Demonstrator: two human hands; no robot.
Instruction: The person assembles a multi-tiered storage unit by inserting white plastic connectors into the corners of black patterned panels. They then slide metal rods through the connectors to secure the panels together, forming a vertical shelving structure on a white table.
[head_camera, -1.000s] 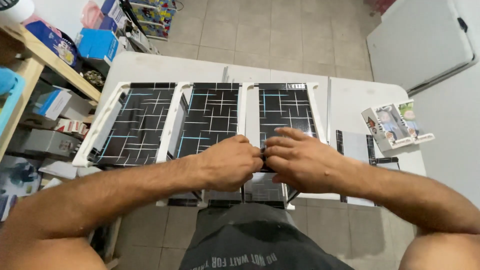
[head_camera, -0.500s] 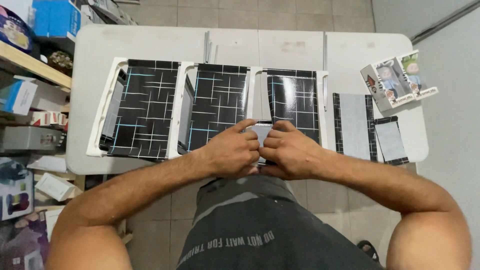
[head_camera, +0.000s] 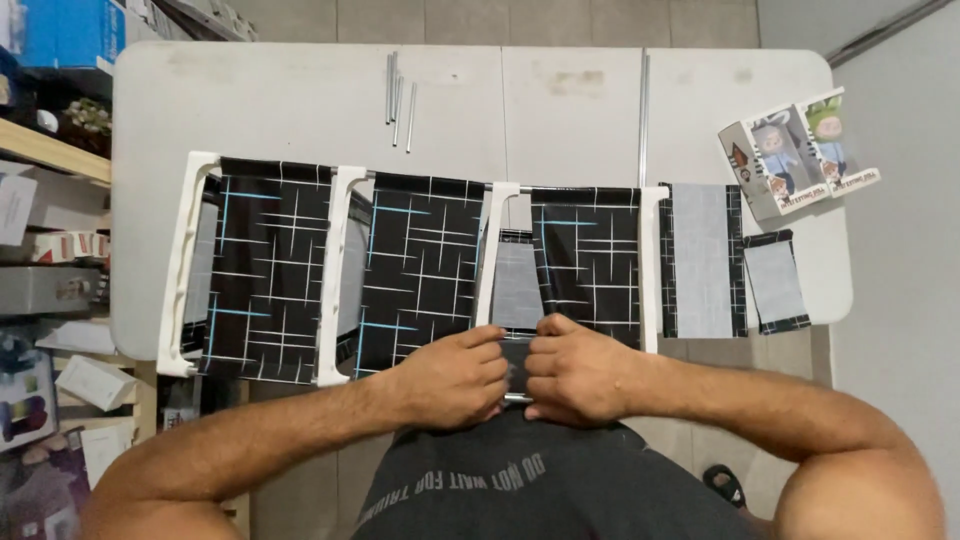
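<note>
Both hands, left (head_camera: 455, 375) and right (head_camera: 580, 372), now drawn back to the desk (head_camera: 300, 100) edge, clench the fabric panel (head_camera: 517, 290) end beside the white frame bar (head_camera: 497, 255).

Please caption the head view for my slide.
Both hands, left hand and right hand, grip a fabric panel at the table edge.

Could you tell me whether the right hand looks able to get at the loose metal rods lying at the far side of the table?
Probably yes: the metal rods lie on bare table, but the right hand is busy gripping fabric.
</note>
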